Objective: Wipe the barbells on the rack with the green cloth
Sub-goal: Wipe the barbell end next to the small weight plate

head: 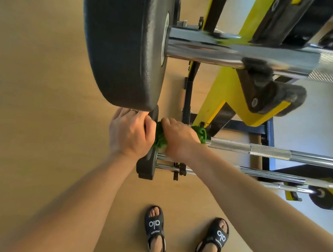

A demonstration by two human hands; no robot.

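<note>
Wiping the middle bar, at its left end by the small plate.

My right hand [177,139] has its fingers curled round the green cloth [160,137], wrapped on the middle barbell [271,152] of the yellow rack [225,95]. My left hand [129,132] grips the small plate [146,164] just beside it. I judge most remains: that bar's right stretch, the big top barbell [240,51], the lower bars.

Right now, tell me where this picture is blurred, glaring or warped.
Head view: wide-angle warp balloons the near black plate; the top bar sleeve is smeared and carries bright glare; both hands, left and right, with the green cloth are sharp.
</note>
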